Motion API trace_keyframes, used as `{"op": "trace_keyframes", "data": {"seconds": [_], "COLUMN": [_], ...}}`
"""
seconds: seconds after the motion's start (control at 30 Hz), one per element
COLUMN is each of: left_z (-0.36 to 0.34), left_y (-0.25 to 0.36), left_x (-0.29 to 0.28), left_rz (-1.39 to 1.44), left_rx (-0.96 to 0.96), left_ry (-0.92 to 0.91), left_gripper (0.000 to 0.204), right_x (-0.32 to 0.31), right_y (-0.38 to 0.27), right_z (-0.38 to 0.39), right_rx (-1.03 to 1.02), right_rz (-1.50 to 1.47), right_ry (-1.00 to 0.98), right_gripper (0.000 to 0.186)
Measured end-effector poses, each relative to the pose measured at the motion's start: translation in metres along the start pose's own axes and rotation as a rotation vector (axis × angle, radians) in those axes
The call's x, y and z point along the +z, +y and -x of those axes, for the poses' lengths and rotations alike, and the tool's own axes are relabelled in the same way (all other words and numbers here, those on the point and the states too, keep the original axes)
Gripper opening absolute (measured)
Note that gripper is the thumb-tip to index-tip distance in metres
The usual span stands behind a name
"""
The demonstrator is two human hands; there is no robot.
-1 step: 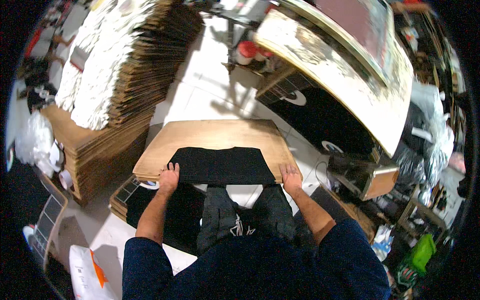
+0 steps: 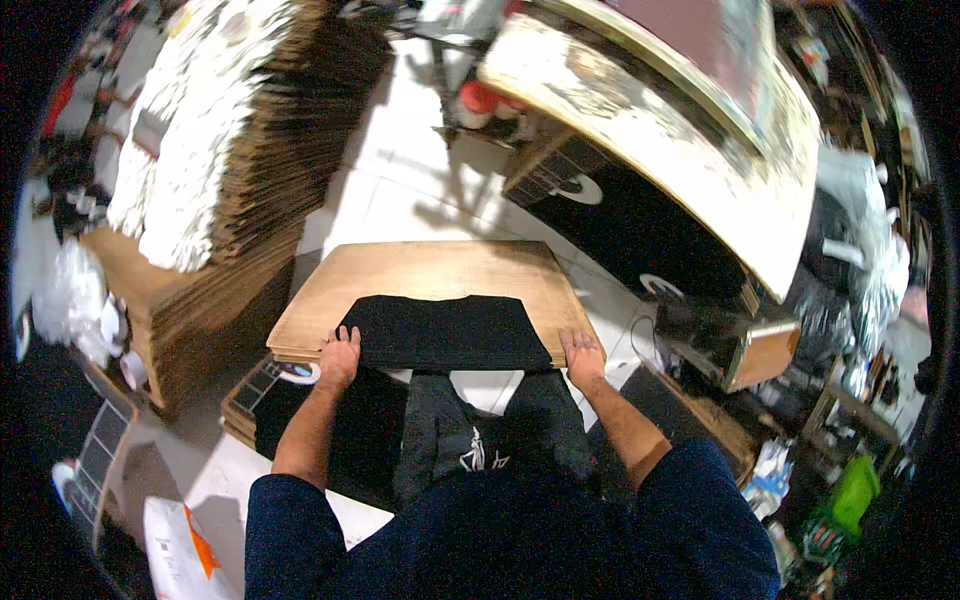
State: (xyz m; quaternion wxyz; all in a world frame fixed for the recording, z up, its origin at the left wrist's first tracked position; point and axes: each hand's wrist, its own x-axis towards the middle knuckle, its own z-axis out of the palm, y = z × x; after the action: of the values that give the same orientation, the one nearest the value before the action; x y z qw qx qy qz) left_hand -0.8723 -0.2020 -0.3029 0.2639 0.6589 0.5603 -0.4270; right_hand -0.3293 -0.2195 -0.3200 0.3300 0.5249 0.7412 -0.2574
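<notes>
A stack of thin, light-brown wooden boards (image 2: 445, 268) is in front of me at the middle, its layers showing at the near left corner. Folded black cloth (image 2: 440, 332) lies flat along the near part of the top board. My left hand (image 2: 341, 360) grips the near edge left of the cloth, fingers over the top. On the other side, my right hand (image 2: 582, 360) grips the same edge close to the right corner, its fingers also on the upper face. Both thumbs and the underside of the stack are hidden.
At the left stands a tall stack of boards (image 2: 265, 170) with white cloth (image 2: 190, 150) on it. A stained white table (image 2: 640, 110) carrying a framed screen (image 2: 700, 60) is at the right. More dark-topped boards (image 2: 240, 405) lie low by my left forearm. White floor tiles (image 2: 385, 190) run between.
The surroundings have shifted slightly in view, with the right table moving left and the tall left stack tilting a little. My hands, the boards and the cloth keep nearly the same place.
</notes>
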Motion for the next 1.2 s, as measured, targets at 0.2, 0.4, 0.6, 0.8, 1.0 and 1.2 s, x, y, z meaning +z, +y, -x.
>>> {"op": "trace_keyframes", "data": {"seconds": [0.2, 0.4, 0.6, 0.8, 1.0, 1.2], "left_z": [-0.034, -0.059, -0.085, -0.104, -0.129, -0.147], "left_y": [0.113, 0.231, 0.320, 0.359, 0.375, 0.388], "left_x": [-0.071, -0.126, -0.173, -0.230, -0.306, -0.344], "left_rz": [-0.150, -0.277, -0.370, -0.416, -0.477, -0.418], "left_rx": [0.107, 0.181, 0.296, 0.344, 0.354, 0.316], "left_ry": [0.081, 0.142, 0.203, 0.306, 0.249, 0.126], "left_gripper": [0.056, 0.054, 0.054, 0.055, 0.048, 0.049], "right_x": [0.078, 0.128, 0.160, 0.138, 0.091, 0.056], "right_y": [0.096, 0.183, 0.228, 0.281, 0.329, 0.380], "right_z": [0.047, 0.102, 0.145, 0.130, 0.109, 0.080], "right_rx": [0.199, 0.312, 0.396, 0.426, 0.459, 0.549], "right_rz": [-0.212, -0.426, -0.474, -0.420, -0.488, -0.529], "right_ry": [0.132, 0.162, 0.334, 0.185, 0.373, 0.130], "right_gripper": [0.067, 0.070, 0.056, 0.056, 0.044, 0.036]}}
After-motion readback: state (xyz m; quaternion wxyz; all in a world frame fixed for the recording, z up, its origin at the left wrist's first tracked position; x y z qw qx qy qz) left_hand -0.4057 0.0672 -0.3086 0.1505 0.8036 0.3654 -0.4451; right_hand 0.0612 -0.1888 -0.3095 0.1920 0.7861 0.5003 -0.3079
